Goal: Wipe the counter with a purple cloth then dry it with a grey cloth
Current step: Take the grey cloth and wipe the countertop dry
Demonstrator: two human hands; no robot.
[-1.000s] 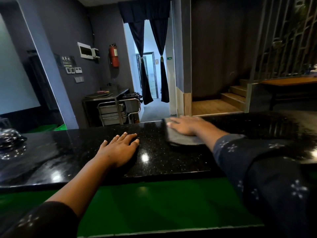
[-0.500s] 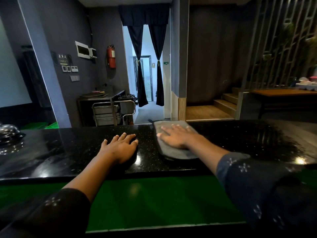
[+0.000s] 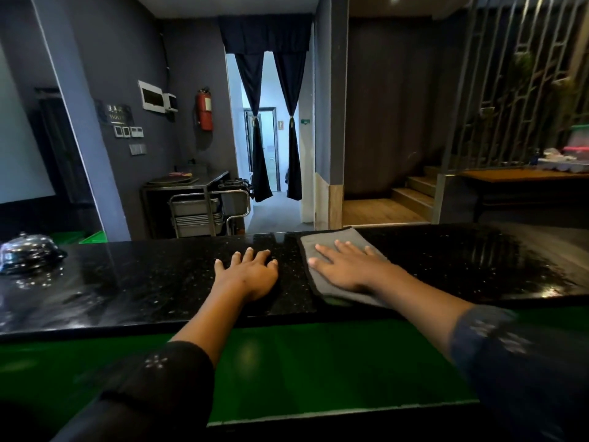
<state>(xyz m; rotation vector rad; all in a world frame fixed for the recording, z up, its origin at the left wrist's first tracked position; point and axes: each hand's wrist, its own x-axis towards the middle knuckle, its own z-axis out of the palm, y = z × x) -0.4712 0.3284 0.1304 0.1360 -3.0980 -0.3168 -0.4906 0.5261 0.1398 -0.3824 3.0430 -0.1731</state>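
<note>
- A domed chrome call bell (image 3: 27,252) sits on the far left of the black speckled counter (image 3: 153,282), well apart from both hands, with its reflection showing in the glossy stone.
- Behind the counter, a steel trolley (image 3: 204,208) carrying stacked metal trays stands against the grey wall, below a red fire extinguisher (image 3: 204,109) and a white wall panel (image 3: 152,95).
- Dark curtains (image 3: 271,122), tied back, frame a bright doorway straight ahead; wooden steps (image 3: 411,193) rise to the right of it, beside a metal lattice screen (image 3: 516,84).
- A wooden table (image 3: 522,177) holding plastic containers sits at the far right.
- A green ledge (image 3: 302,362) runs below the counter's near edge, and both forearms cross over it.
- Nothing lies on the counter between the hands or around the cloth.
- The grey cloth (image 3: 334,242) lies flat on the counter right of centre, folded to a rough rectangle; its far corner reaches the counter's back edge and its near edge lies close to the front edge.
- The right hand (image 3: 345,266) presses palm down on the cloth, fingers straight and spread, gripping nothing.
- The left hand (image 3: 247,272) rests flat on the bare stone just left of the cloth, fingers splayed and empty, not touching the cloth.
- The counter right of the cloth shows a streaky, wet-looking sheen.
- Both dark sleeves carry small pale flower prints.
</note>
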